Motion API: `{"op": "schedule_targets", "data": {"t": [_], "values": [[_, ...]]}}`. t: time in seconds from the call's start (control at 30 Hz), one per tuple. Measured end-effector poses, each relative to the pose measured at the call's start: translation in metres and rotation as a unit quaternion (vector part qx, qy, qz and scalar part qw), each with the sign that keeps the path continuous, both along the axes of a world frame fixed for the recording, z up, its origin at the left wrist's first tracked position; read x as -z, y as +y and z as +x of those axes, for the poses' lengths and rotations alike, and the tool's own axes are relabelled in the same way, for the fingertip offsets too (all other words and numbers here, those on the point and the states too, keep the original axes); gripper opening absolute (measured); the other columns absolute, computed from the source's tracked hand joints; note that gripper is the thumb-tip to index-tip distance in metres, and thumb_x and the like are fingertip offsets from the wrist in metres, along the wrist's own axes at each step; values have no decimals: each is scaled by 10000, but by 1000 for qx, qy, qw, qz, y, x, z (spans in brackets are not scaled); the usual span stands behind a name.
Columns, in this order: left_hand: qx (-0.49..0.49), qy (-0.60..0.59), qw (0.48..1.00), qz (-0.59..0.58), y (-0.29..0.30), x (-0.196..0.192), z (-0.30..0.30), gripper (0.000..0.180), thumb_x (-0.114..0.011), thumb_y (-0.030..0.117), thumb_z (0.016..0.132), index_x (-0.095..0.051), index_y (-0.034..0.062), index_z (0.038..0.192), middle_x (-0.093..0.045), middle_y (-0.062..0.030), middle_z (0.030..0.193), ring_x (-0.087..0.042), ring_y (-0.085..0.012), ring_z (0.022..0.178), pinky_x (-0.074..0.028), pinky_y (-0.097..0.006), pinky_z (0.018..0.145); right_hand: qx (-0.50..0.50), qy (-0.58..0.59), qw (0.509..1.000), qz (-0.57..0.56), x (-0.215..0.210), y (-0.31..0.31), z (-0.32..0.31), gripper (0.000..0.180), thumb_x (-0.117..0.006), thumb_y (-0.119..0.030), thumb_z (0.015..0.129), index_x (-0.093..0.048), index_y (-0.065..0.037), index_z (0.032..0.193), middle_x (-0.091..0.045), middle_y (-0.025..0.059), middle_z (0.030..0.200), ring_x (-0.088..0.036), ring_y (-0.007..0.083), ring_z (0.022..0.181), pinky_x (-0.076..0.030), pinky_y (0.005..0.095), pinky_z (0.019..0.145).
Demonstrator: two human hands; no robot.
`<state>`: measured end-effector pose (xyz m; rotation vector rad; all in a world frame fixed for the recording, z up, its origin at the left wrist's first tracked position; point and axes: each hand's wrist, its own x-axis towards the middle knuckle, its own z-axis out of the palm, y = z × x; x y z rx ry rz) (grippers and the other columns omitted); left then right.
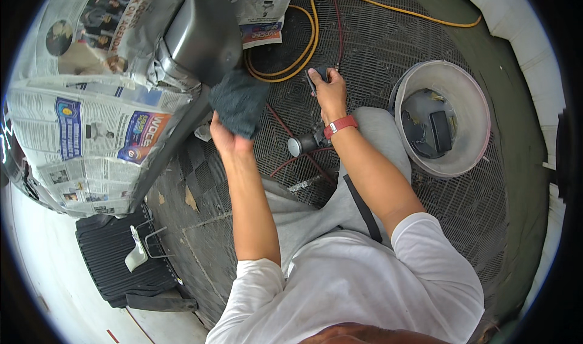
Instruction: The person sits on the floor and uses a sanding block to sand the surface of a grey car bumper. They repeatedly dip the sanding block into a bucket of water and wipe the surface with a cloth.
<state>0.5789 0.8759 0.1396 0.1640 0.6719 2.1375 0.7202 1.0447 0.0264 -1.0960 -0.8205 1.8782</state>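
My left hand (pixel 228 136) is closed on a dark, damp-looking cloth (pixel 243 104). The cloth lies against the lower edge of a grey car body panel (pixel 200 31), covering part of it. To the right, my right hand (pixel 330 92), with a red band on its wrist, grips a small dark flat pad (pixel 316 80); its exact kind is unclear. That pad is held clear of the panel, over the floor. Newspaper (pixel 91 122) is taped over the car around the bare panel.
A pale bucket (pixel 473 131) holding cloudy water and a dark block (pixel 440 131) stands at my right knee. An air tool with a round end (pixel 296 146) lies between my legs. Yellow hose (pixel 313 34) and red hose cross the dark floor mat (pixel 376 46).
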Motion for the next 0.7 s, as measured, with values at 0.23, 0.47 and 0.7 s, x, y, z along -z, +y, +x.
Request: {"op": "schedule_targets", "data": {"t": [0.23, 0.47, 0.7], "values": [[-38, 12, 986, -160, -112, 46, -23, 468, -415, 204, 1074, -591, -40, 1433, -655, -219, 1437, -629, -397, 1323, -491, -553, 1160, 161, -4, 952, 260, -34, 27, 44, 164, -740, -181, 1030, -714, -29, 1085, -722, 32, 914, -678, 104, 772, -572, 271, 704], [-2, -27, 975, -222, -166, 69, -13, 490, -424, 207, 1071, -575, -52, 1459, -616, -247, 1482, -592, -433, 1370, -465, -582, 1190, 307, -82, 920, 229, -61, 31, 258, 249, -621, -276, 1113, -680, -36, 1145, -773, 88, 1039, -717, 145, 933, -560, 306, 877], [2, -56, 950, -307, -144, 107, -17, 484, -426, 233, 1075, -597, -53, 1425, -655, -251, 1424, -647, -426, 1297, -530, -571, 1129, 486, -197, 851, -17, 37, -19, 423, 342, -545, -262, 1111, -652, 7, 1294, -758, 104, 1190, -697, 175, 987, -529, 308, 816]]}}
